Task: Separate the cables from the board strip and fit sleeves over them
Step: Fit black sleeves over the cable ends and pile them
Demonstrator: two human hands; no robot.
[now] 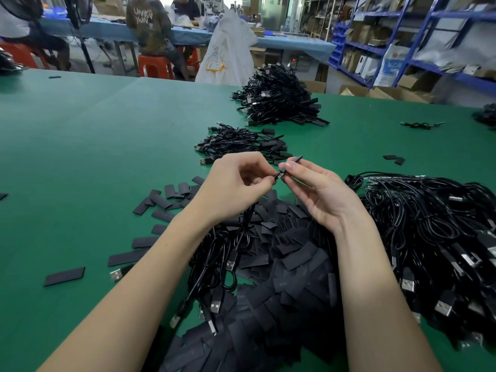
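Two hands (236,183) (319,191) above sleeve pile (290,264)

The counter (80,146) is plain green. On it, the sleeves (268,304) are matt black, and the cables (429,216) beside them are glossy black with silver plugs. Beyond the counter stand orange stools (154,64), a white bag (228,52) and blue shelving (418,30).

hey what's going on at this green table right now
A person is fitting a sleeve onto a cable. The left hand pinches the cable's end while the right hand holds the sleeve against it, above a pile of loose sleeves. Tangled cables wait on the right; two cable heaps lie farther back on the table.
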